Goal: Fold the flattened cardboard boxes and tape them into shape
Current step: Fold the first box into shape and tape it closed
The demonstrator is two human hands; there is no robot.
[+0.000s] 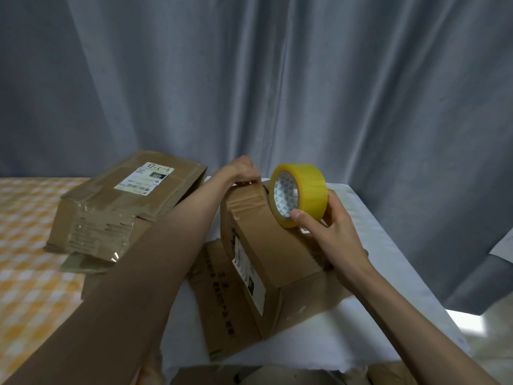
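Near edge of worktop, white cover: a flat box with printed characters lies under the work, waiting its turn.

On top of it, mid-worktop: the box in hand, already folded into shape, long side running from the near edge toward the far left corner. White label on its left face. Top flaps closed.

Right hand, over the box's top toward its near end: grip pinches the tape roll, thumb on the roll's side, fingers curled behind it. Roll is yellow, on edge, low rim touching or just above the top face. Judged: held upright so tape can pay out along the seam.

Left hand, far end of the box: fingers curled down over the top edge, pressing it. Whether they pin a tape end I cannot tell. Judged: it anchors the box and holds the flaps shut while the roll runs back toward the near end. Taping looks under way on this box; no strip is plainly visible.

Left of the worktop, on the orange checked cloth: a stack of flattened boxes, old tape and a label on the top one, not yet folded.

Behind all: grey curtain.
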